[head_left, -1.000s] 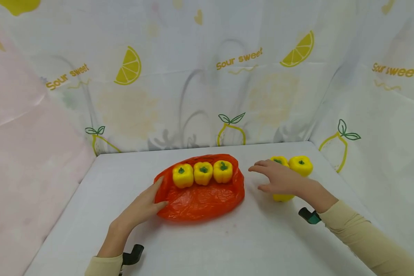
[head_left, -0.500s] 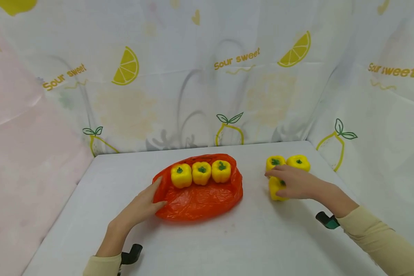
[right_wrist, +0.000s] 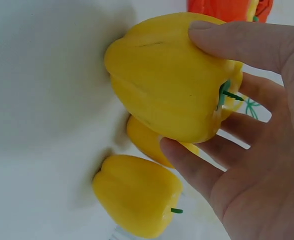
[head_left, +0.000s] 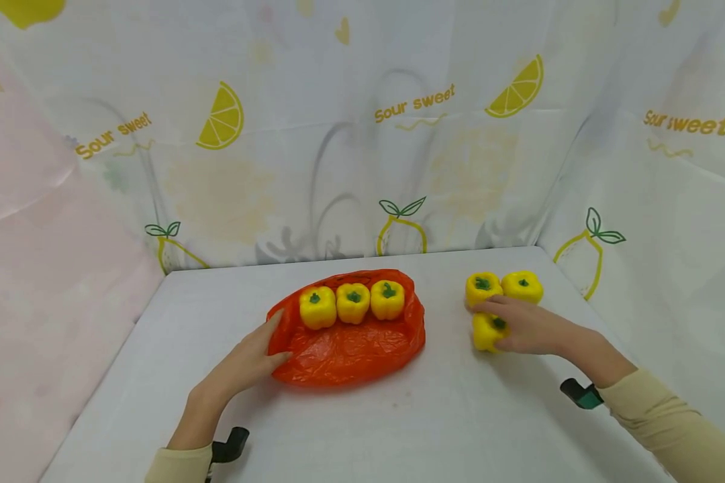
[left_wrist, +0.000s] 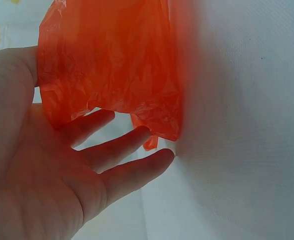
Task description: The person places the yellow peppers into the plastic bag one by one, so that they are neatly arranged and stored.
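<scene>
Gripping: the right hand is curling its thumb and fingers round the nearest yellow pepper, which is lying on its side on the desk with its green stem end facing the palm.
Pepper's place: it is sitting on the right half of the desk, just in front of two more yellow peppers and well apart from the orange bag.
Neighbours behind: the left rear pepper and the right rear pepper are standing upright, stems up, touching each other; the right wrist view is showing them just beside the held one, though whether they are touching it cannot be told.
Bag: the orange plastic bag is lying crumpled and spread out at the middle of the desk.
Bag's load: three yellow peppers are standing in a row along its far edge, the left one, the middle one and the right one, each touching the next.
Left hand: the left hand is resting on the desk at the bag's near left edge, its fingers lying straight and spread, open, touching the plastic without pinching it.
Sleeves: both forearms are wearing cream sleeves.
Surround: a cloth backdrop printed with lemons is hanging behind and to the right of the desk.
</scene>
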A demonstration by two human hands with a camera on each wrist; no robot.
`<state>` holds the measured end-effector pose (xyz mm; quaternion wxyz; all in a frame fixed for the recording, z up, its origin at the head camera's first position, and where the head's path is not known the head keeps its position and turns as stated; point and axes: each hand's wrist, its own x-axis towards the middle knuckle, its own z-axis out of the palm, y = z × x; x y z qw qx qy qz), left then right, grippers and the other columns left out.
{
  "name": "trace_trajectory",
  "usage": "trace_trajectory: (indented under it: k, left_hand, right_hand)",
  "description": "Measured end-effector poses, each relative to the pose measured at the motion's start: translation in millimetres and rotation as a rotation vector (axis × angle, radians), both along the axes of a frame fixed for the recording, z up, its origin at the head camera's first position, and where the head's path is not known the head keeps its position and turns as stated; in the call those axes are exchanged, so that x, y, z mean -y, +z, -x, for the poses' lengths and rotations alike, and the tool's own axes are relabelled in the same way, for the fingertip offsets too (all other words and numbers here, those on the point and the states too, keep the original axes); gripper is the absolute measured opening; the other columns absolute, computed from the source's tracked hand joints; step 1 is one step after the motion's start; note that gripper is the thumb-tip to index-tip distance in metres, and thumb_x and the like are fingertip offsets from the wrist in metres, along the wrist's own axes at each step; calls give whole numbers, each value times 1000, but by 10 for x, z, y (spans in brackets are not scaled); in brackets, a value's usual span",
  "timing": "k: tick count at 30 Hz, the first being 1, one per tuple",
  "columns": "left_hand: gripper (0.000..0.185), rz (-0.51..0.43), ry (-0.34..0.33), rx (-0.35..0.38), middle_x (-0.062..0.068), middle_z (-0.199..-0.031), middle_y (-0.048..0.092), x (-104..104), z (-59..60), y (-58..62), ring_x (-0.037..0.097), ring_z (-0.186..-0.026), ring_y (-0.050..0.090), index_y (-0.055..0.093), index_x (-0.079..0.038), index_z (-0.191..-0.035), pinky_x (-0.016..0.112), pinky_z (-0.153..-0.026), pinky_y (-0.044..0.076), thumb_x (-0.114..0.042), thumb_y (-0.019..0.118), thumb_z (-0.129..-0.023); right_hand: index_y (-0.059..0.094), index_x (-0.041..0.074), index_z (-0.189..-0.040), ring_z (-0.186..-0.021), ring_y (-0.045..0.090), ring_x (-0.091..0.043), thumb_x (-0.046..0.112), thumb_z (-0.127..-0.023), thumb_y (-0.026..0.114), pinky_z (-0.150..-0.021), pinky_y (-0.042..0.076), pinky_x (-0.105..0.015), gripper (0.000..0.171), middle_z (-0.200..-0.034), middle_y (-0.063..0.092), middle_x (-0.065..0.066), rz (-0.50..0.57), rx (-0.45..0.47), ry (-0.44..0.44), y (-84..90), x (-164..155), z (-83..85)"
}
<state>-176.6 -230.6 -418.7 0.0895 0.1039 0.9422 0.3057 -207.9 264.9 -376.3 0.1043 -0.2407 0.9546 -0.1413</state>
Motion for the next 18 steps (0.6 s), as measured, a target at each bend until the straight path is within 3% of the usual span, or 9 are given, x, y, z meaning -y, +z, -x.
trace_trajectory:
  k: [10,18]
  left_hand:
    - [82,-8,10,1,19,-163,25,10,-26,13,44,-149,26,15,-5,-159,64,-117,27,-24,63,-95]
    - [82,-13,9,19,19,-164,25,1,-27,43,43,-149,26,14,-7,-160,64,-116,30,-25,63,-96]
  right_hand:
    - [55,11,-138,-116,58,-30,16,-81,73,-97,52,-51,60,-137,59,-15,27,-116,46,31,137,31]
    - [55,19,-139,-120,53,-25,18,-80,69,-94,52,-45,60,-137,58,-6,63,-150,24,118,314,73]
